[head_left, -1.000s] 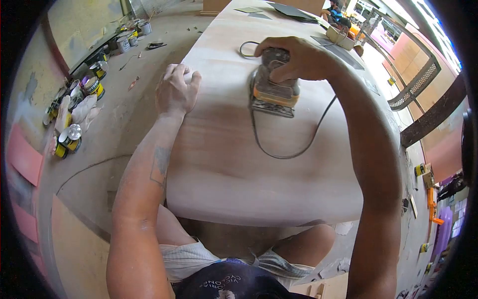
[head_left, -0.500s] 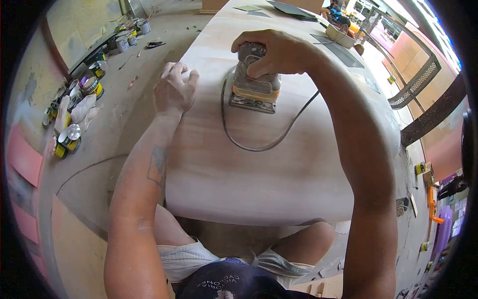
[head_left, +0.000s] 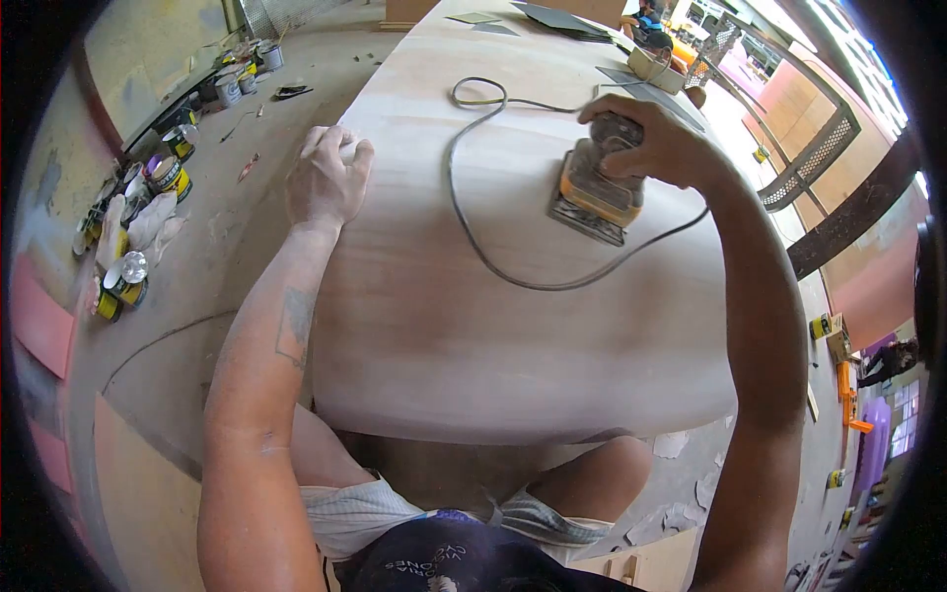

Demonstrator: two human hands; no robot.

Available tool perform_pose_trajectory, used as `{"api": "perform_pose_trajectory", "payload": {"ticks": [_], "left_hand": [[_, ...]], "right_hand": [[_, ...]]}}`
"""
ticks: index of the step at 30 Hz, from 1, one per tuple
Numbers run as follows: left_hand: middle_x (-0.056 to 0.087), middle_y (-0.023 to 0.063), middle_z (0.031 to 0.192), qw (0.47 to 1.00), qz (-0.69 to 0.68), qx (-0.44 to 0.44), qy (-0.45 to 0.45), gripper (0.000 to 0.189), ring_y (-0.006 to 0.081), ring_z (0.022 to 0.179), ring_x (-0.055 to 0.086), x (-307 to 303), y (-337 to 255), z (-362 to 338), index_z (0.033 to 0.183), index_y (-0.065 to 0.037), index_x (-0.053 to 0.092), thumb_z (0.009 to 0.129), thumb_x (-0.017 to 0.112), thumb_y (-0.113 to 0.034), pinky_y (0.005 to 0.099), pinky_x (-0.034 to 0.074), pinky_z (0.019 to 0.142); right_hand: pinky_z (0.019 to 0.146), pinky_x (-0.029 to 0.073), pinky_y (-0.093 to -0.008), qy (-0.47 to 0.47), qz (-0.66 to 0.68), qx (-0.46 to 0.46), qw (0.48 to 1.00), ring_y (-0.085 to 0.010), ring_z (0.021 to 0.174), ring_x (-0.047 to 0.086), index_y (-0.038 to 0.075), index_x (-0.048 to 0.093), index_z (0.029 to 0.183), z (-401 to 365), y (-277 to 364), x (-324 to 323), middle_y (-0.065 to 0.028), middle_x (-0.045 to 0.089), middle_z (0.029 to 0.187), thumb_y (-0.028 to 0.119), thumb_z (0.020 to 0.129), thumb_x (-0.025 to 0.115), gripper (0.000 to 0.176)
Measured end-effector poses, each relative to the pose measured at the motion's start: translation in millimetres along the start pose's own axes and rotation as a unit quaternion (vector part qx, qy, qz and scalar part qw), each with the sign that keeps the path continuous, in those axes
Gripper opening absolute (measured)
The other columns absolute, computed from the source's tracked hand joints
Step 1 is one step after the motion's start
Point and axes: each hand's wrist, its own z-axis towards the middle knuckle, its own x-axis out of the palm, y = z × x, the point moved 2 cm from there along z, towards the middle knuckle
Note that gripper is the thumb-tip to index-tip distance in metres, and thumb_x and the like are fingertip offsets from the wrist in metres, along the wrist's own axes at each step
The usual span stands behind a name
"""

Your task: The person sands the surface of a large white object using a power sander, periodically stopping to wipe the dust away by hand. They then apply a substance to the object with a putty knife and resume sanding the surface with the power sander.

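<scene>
My right hand (head_left: 656,143) is closed over the top of an electric sander (head_left: 602,183), a dusty dark and orange tool with a flat base. The base sits tilted in view on a large pale panel (head_left: 473,365) with a smooth, faintly streaked surface. From the sander, a dark power cord (head_left: 459,187) loops across the panel to its left and front. At the panel's left edge is my left hand (head_left: 330,178), its fingers curled over the edge and its thumb on top; the fingertips are hidden.
Dark sandpaper sheets (head_left: 562,22) lie on the panel's far end, beside a small box (head_left: 656,74). Paint cans (head_left: 170,178) line the left wall. A metal frame (head_left: 829,148) stands at right. Another person (head_left: 646,25) is in the far background.
My right hand has carried the sander to the right across the panel, turning it somewhat. More of the cord now shows behind it. My left hand stays at the edge.
</scene>
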Motion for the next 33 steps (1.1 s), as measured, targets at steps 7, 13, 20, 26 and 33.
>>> {"api": "perform_pose_trajectory", "payload": {"ticks": [7, 13, 20, 26, 33], "left_hand": [[0.071, 0.0109, 0.119, 1.000, 0.000, -0.002, -0.003, 0.035, 0.0328, 0.111, 0.070, -4.3, -6.8, -2.1, 0.110, -0.009, 0.073, 0.096, 0.067, -0.040, 0.0460, 0.056, 0.095], [0.070, 0.0082, 0.119, 1.000, 0.010, -0.004, -0.005, 0.035, 0.0298, 0.111, 0.070, -1.9, -5.7, -2.4, 0.108, -0.012, 0.074, 0.095, 0.065, -0.043, 0.0458, 0.056, 0.095], [0.069, 0.0084, 0.123, 1.000, 0.010, -0.015, 0.018, 0.039, 0.0300, 0.117, 0.068, -6.2, -6.9, -2.3, 0.113, -0.011, 0.075, 0.096, 0.062, -0.045, 0.0453, 0.055, 0.100], [0.069, 0.0098, 0.124, 0.999, 0.003, -0.019, 0.026, 0.041, 0.0312, 0.117, 0.067, -12.9, -12.5, -3.6, 0.113, -0.010, 0.075, 0.096, 0.060, -0.044, 0.0454, 0.054, 0.101], [0.070, 0.0122, 0.123, 1.000, -0.014, 0.001, 0.014, 0.044, 0.0334, 0.115, 0.069, -10.4, -7.9, -2.3, 0.113, -0.007, 0.074, 0.096, 0.059, -0.045, 0.0464, 0.054, 0.100]], "right_hand": [[0.096, 0.055, -0.0359, -0.009, 0.067, 0.037, 0.997, -0.0197, 0.104, 0.066, 0.017, 0.068, 0.131, -22.4, -22.8, -3.8, -0.0054, 0.069, 0.110, 0.019, 0.073, 0.080, 0.060], [0.098, 0.060, -0.0413, -0.004, -0.033, 0.002, 0.999, -0.0279, 0.110, 0.071, 0.025, 0.068, 0.136, -0.2, 15.6, 1.4, -0.0118, 0.072, 0.121, 0.027, 0.072, 0.081, 0.065], [0.093, 0.058, -0.0402, 0.009, 0.035, -0.095, 0.995, -0.0244, 0.104, 0.069, 0.020, 0.069, 0.132, 55.2, 49.6, 30.2, -0.0097, 0.073, 0.116, 0.025, 0.072, 0.080, 0.061], [0.090, 0.059, -0.0405, 0.010, 0.045, -0.130, 0.991, -0.0277, 0.099, 0.071, 0.022, 0.071, 0.131, 80.5, 88.6, 42.4, -0.0105, 0.074, 0.116, 0.032, 0.067, 0.081, 0.065], [0.068, 0.061, -0.0434, 0.003, 0.037, -0.138, 0.990, -0.0269, 0.090, 0.072, 0.026, 0.071, 0.130, 101.0, 109.1, 51.6, -0.0106, 0.075, 0.111, 0.036, 0.066, 0.080, 0.065]]}}
